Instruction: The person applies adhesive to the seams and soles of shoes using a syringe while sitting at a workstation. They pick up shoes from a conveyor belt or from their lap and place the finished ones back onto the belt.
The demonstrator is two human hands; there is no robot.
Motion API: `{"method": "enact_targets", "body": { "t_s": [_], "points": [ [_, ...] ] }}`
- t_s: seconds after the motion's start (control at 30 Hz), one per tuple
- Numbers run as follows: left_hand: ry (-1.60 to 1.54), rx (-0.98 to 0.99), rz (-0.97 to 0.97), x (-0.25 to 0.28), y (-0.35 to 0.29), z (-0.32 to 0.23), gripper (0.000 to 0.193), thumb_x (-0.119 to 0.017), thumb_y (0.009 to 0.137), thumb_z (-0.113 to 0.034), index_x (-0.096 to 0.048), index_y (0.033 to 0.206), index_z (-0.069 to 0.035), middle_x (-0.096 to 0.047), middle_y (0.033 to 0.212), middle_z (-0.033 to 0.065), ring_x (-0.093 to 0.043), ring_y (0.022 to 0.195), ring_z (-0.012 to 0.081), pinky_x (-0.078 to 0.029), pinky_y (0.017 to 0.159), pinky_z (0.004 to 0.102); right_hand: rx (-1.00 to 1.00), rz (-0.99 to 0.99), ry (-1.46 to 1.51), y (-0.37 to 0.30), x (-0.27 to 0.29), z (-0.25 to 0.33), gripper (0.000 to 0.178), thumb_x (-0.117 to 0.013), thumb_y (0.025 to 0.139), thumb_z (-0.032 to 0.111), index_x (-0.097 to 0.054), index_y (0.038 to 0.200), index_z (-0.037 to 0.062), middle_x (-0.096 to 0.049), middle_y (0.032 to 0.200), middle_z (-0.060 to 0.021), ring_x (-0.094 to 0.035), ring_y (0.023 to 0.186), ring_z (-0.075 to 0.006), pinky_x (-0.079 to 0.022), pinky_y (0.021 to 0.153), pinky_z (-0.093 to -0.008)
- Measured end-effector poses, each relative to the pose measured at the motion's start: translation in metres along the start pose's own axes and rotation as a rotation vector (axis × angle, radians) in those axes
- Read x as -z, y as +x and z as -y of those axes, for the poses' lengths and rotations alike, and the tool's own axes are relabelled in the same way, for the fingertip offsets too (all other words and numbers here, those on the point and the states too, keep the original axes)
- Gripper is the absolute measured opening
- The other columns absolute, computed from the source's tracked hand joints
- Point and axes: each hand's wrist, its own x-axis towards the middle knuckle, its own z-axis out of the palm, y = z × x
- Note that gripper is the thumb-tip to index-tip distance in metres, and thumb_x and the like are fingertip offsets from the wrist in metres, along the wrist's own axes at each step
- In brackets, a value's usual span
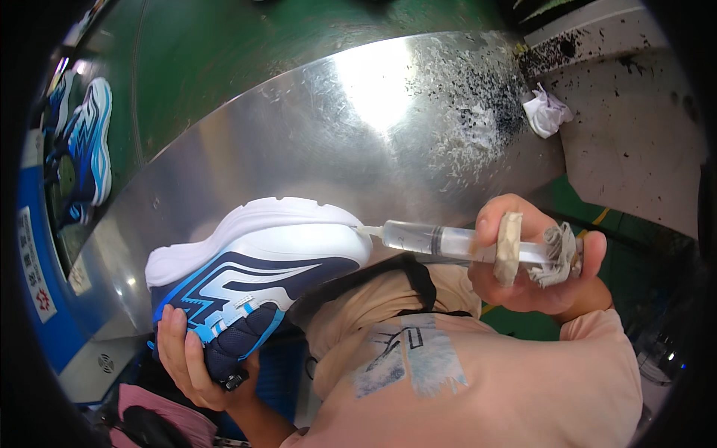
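Note:
A blue, navy and white sneaker (pixel 258 261) lies on its side in the air, its thick white sole turned away from me. My left hand (pixel 196 358) grips it from below around the collar and laces, fingers wrapped over the dark upper. In my right hand (pixel 530 261) is a clear plastic syringe (pixel 426 237), its flange and plunger end wrapped in pale tape or cloth. The syringe lies nearly level, and its thin tip meets the toe end at the seam between sole and upper. Some clear content shows in the barrel.
A shiny metal table (pixel 299 127) curves beyond my hands, with pale and black residue at its right. Crumpled white paper (pixel 547 112) lies by a grey stained panel (pixel 635 127). More blue sneakers (pixel 91 142) stand at the far left, near a blue-and-white box-like surface (pixel 45 254). Green floor lies beyond.

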Motion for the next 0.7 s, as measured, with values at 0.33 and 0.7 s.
{"method": "enact_targets", "body": {
  "t_s": [0.33,0.7],
  "points": [
    [-0.166,-0.014,0.244,-0.011,0.067,0.021,0.066,-0.085,0.049,-0.017,-0.056,0.105,0.003,-0.061,0.099,0.0169,-0.059,0.094,0.0301,-0.044,0.087,0.0350,-0.019,-0.017,0.019,0.014,-0.004,-0.010,0.094,-0.056,0.074,0.064,-0.028,0.127,-0.0073,-0.047,0.115,-0.0106,-0.047,0.103,-0.0140,-0.039,0.086,-0.0269],
    [-0.598,0.405,0.762,-0.027,0.158,0.059,0.063,-0.086,0.038,-0.022,-0.058,0.089,0.002,-0.061,0.076,0.0059,-0.058,0.073,0.0124,-0.047,0.070,0.0238,0.411,0.158,-0.314,0.020,0.005,-0.045,0.084,-0.063,0.074,0.055,-0.032,0.124,-0.0061,-0.055,0.105,-0.0115,-0.056,0.091,-0.0145,-0.046,0.074,-0.0254]
  ]
}}
